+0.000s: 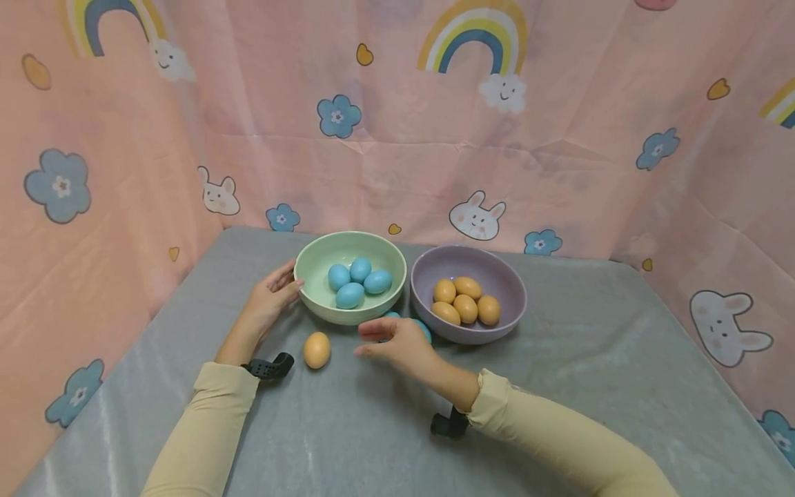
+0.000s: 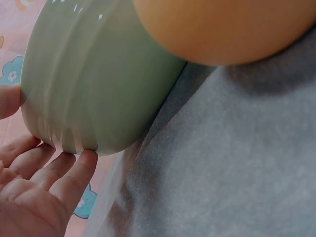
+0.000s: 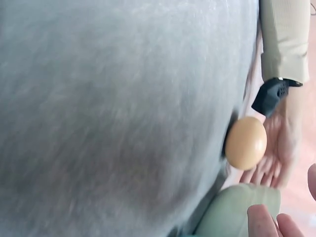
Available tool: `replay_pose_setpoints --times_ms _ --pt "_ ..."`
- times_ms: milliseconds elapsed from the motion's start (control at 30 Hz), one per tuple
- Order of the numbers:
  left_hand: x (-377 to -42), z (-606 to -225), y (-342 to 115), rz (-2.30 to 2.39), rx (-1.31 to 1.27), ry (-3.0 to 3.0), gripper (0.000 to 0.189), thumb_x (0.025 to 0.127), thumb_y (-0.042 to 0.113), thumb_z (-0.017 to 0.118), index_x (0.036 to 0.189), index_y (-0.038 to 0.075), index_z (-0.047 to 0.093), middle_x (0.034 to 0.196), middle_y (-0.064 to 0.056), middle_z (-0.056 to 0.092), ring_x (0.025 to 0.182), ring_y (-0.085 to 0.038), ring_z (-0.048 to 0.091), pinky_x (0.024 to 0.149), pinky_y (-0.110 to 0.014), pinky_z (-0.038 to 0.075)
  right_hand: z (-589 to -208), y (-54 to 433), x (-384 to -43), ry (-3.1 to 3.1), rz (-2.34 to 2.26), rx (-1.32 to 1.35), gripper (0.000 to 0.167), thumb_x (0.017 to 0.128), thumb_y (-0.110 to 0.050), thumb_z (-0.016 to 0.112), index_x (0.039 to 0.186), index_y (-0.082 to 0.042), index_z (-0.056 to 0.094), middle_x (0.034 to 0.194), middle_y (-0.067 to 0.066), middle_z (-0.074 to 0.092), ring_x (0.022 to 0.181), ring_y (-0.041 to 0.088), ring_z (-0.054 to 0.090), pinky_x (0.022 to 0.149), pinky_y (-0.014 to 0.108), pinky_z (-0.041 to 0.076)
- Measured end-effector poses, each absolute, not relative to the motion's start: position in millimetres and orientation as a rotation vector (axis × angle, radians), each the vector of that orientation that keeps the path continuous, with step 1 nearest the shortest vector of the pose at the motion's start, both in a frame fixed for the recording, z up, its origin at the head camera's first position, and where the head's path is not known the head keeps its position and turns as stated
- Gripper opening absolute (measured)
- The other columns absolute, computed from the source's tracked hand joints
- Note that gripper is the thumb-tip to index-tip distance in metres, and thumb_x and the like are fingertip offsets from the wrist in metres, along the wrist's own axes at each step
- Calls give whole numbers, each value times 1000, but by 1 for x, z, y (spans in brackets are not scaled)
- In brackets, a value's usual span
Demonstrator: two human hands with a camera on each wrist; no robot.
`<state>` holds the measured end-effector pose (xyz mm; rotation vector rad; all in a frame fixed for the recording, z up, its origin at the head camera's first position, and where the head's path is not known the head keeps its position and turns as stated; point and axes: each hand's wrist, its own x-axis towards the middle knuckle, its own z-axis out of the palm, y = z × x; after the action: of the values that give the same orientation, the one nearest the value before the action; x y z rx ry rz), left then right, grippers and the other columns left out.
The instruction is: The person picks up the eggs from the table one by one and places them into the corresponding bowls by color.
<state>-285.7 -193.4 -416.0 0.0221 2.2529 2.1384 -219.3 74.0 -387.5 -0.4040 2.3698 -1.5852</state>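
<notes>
A light green bowl (image 1: 323, 304) holds several blue eggs (image 1: 350, 295). My left hand (image 1: 270, 301) rests fingertips against the outside of its left wall, with the thumb at the rim; the left wrist view shows these fingers (image 2: 74, 180) nearly straight on the green wall. My right hand (image 1: 404, 348) is in front of the bowls, thumb and fingers apart and pointing left. Behind it, partly hidden, blue eggs (image 1: 425, 330) lie on the table between the bowls. One orange-brown egg (image 1: 317, 350) sits on the cloth between my two hands.
A purple bowl (image 1: 509, 321) stands close to the right of the green one, with several orange-brown eggs (image 1: 465, 308) inside. Grey cloth (image 1: 590, 345) covers the table. A pink patterned curtain (image 1: 397, 166) encloses the back and sides.
</notes>
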Motion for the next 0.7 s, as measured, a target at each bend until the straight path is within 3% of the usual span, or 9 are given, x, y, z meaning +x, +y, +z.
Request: replay_pose_setpoints --times_ms 700 --pt "-284 -416 -193 2127 31 2274 63 103 14 54 159 9 24 165 -11 23 152 -25 27 106 -17 48 -399 36 -220 2310 -1465 -443 57 80 -13 83 129 6 62 124 21 69 112 29 69 92 33 62"
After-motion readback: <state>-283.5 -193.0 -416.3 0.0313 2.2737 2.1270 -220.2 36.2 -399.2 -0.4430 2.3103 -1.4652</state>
